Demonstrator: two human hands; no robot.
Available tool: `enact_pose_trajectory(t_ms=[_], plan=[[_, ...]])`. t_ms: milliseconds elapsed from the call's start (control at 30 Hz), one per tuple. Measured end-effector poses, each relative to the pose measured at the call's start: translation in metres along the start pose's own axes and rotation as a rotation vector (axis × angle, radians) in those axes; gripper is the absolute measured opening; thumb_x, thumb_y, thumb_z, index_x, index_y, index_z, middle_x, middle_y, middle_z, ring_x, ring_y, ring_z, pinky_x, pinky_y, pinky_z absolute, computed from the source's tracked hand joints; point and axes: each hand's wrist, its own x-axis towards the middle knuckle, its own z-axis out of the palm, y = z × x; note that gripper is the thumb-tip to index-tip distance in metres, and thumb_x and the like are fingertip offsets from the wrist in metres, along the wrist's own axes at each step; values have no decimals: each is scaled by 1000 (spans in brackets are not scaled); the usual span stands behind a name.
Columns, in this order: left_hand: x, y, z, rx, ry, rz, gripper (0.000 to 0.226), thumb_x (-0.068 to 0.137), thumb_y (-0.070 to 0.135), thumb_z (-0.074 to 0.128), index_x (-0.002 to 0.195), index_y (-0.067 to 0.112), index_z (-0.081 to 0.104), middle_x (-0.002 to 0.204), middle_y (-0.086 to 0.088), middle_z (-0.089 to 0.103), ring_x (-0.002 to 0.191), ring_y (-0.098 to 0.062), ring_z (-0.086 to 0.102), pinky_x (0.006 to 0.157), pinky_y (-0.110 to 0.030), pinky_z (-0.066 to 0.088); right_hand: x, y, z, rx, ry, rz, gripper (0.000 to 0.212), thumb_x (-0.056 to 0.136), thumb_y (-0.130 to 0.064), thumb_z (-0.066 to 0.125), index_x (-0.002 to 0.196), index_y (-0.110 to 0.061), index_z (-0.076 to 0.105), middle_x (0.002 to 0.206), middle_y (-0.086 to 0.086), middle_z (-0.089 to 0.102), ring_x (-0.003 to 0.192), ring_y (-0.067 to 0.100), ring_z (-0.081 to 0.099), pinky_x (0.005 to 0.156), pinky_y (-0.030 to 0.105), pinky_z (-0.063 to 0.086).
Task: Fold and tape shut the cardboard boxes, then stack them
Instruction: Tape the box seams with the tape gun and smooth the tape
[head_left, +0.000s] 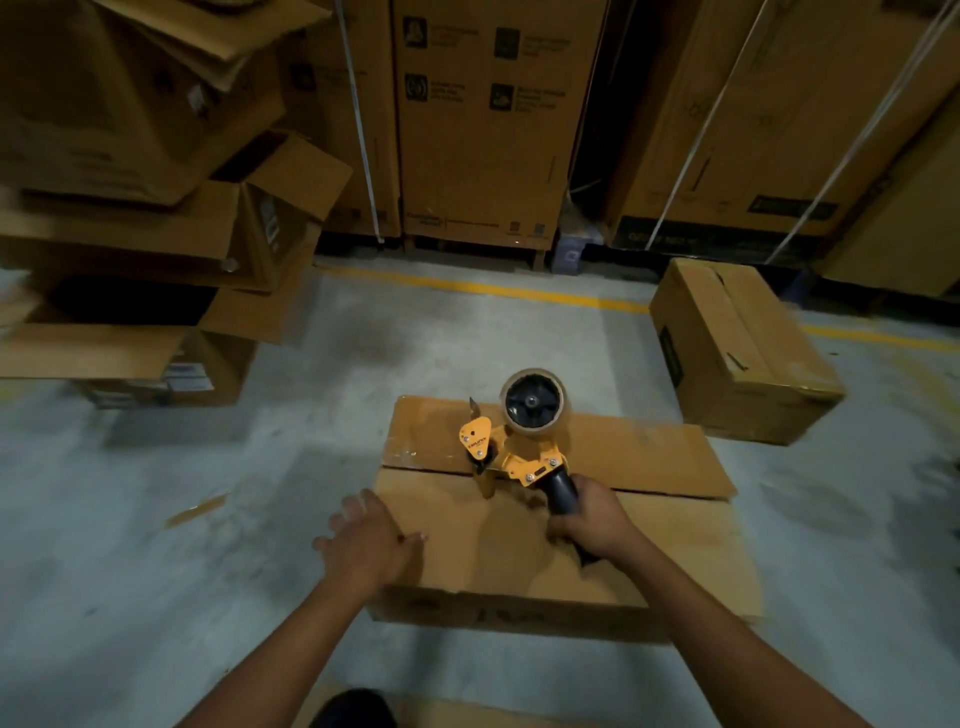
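Box (675, 545) at 6 o'clock: flaps folded, seam looks untaped | left hand (369, 540) flat on flap; right hand (592, 525) grips tape gun (514, 447) at seam | closed box (743, 353) 2 o'clock; open boxes (130, 312) 10 o'clock pending

Dim, warm light; blurred, warped edges
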Motion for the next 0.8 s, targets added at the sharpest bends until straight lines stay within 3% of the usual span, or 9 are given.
enact_pose_trajectory(t_ms=[67, 100, 200, 267, 333, 433, 533, 700, 800], plan=[[-26, 0, -3, -216, 187, 145, 63, 97, 54, 49, 141, 10, 39, 136, -18, 44, 121, -36, 49, 95, -43, 44, -25, -7, 2, 109, 12, -38, 37, 76, -7, 81, 104, -8, 56, 90, 8, 66, 74, 27, 70, 66, 39, 60], [-40, 3, -5, -453, 191, 176, 46, 101, 47, 47, 127, 9, 51, 122, -18, 55, 110, -36, 57, 87, -40, 47, -37, -11, 1, 169, 11, -54, 38, 78, -6, 81, 106, -5, 57, 87, 9, 67, 67, 27, 71, 62, 37, 61], [-74, 16, -15, -1369, -234, -54, 53, 104, 51, 38, 108, 3, 59, 95, -22, 67, 84, -35, 67, 67, -42, 55, -68, -29, -4, 274, -16, -101, 40, 80, -7, 82, 111, -5, 56, 89, 12, 67, 59, 23, 69, 59, 34, 60], [-85, 17, -24, -1770, -475, -172, 63, 103, 54, 35, 118, -4, 54, 104, -26, 64, 91, -36, 66, 67, -38, 55, -85, -39, -8, 291, -22, -151, 38, 82, -11, 81, 111, -6, 57, 88, 15, 68, 59, 24, 68, 58, 35, 59], [-92, 14, -32, -2026, -563, -189, 68, 102, 56, 38, 127, -6, 48, 112, -29, 62, 100, -39, 65, 74, -40, 59, -98, -45, -12, 287, -16, -199, 34, 83, -16, 80, 108, -7, 58, 82, 15, 69, 59, 26, 66, 58, 37, 58], [-99, 3, -39, -2165, -636, -102, 76, 97, 63, 41, 126, -7, 49, 113, -31, 67, 102, -42, 68, 77, -38, 60, -113, -51, -15, 299, -8, -238, 28, 87, -22, 77, 105, -8, 61, 74, 13, 67, 56, 26, 64, 55, 36, 57], [-102, -8, -50, -2132, -692, -26, 74, 96, 61, 46, 124, -7, 52, 107, -29, 70, 84, -39, 73, 60, -34, 63, -121, -54, -17, 303, 2, -256, 23, 91, -24, 74, 104, -9, 62, 73, 13, 67, 56, 26, 64, 53, 35, 56], [-109, -21, -66, -1996, -726, 31, 42, 87, 15, 62, 122, -8, 57, 94, -26, 69, 71, -33, 73, 57, -29, 62, -126, -60, -17, 264, 4, -296, 22, 92, -20, 72, 104, -6, 62, 77, 14, 69, 57, 24, 66, 53, 31, 56], [-110, -29, -68, -1872, -682, 17, 21, 90, -3, 56, 110, -8, 60, 84, -25, 69, 67, -28, 73, 56, -27, 61, -125, -61, -17, 244, 0, -328, 24, 90, -18, 73, 104, -4, 60, 80, 15, 69, 60, 22, 68, 56, 30, 56]])
